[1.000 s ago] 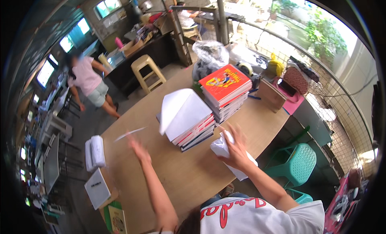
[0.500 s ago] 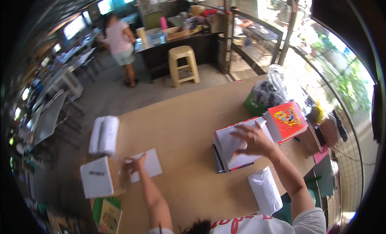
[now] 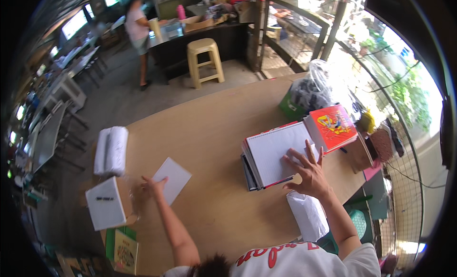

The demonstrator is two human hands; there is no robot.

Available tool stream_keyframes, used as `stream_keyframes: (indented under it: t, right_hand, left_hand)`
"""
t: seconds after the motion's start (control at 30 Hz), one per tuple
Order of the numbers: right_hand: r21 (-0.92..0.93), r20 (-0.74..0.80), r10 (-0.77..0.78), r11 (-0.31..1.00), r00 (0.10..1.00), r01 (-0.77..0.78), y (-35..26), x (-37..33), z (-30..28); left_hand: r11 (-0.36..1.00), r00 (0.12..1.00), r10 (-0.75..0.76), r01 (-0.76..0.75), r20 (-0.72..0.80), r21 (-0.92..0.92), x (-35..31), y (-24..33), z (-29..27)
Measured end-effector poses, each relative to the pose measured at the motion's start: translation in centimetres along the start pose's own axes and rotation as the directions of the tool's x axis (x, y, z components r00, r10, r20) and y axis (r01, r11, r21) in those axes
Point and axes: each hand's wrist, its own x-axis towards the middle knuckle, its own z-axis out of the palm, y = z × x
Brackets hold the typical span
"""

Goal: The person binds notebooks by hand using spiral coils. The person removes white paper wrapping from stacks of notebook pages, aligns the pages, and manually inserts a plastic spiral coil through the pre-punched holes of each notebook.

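Observation:
My right hand [image 3: 309,171] is spread over the lower right part of a lined page of an open spiral notebook [image 3: 278,151], fingers apart and holding nothing. That notebook tops a stack of other notebooks on the table. To the left, my left hand [image 3: 154,185] is by the left edge of a loose white sheet [image 3: 175,177]. Its fingers are stretched apart and its thumb overlaps the sheet's edge. Just left of that hand stands a cardboard box [image 3: 124,201] with a white pad [image 3: 104,205] on it. Red-covered booklets [image 3: 332,127] are stacked against the notebook's far right side.
White-wrapped rolls [image 3: 111,151] lie at the table's left edge, and a white-wrapped packet [image 3: 308,217] near my right forearm. A green bag with plastic [image 3: 309,89] stands at the far right. Beyond the table [image 3: 214,115] are a yellow stool [image 3: 204,62] and a person [image 3: 138,31].
The loose sheet has turned to a diamond angle beside my left hand. My right hand has drawn back toward the notebook's near right corner, uncovering more page. The whole view has shifted slightly.

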Motion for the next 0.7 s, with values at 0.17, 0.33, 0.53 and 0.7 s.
stream_keyframes:
  t: [0.17, 0.33, 0.53, 0.7]
  right_hand:
    - [0.02, -0.117, -0.13, 0.991, 0.985, 0.134, 1.1, 0.2, 0.5]
    - [-0.029, -0.14, -0.294, 0.956, 0.946, 0.293, 3.3, 0.6, 1.5]
    - [-0.098, -0.134, -0.442, 0.897, 0.887, 0.432, 6.0, 0.3, 1.1]
    - [-0.031, -0.229, -0.481, 0.873, 0.847, 0.487, 8.5, -0.2, 2.7]
  left_hand:
    - [0.951, 0.987, -0.154, 0.162, 0.052, -0.262, -3.6, -4.3, -1.6]
    - [0.915, 0.953, -0.304, 0.292, -0.002, -0.278, -9.9, -7.5, 0.0]
    - [0.785, 0.822, -0.564, 0.506, -0.077, -0.357, -23.3, -11.9, 4.0]
    - [0.579, 0.634, -0.773, 0.689, -0.024, -0.436, -35.5, -15.9, 7.3]
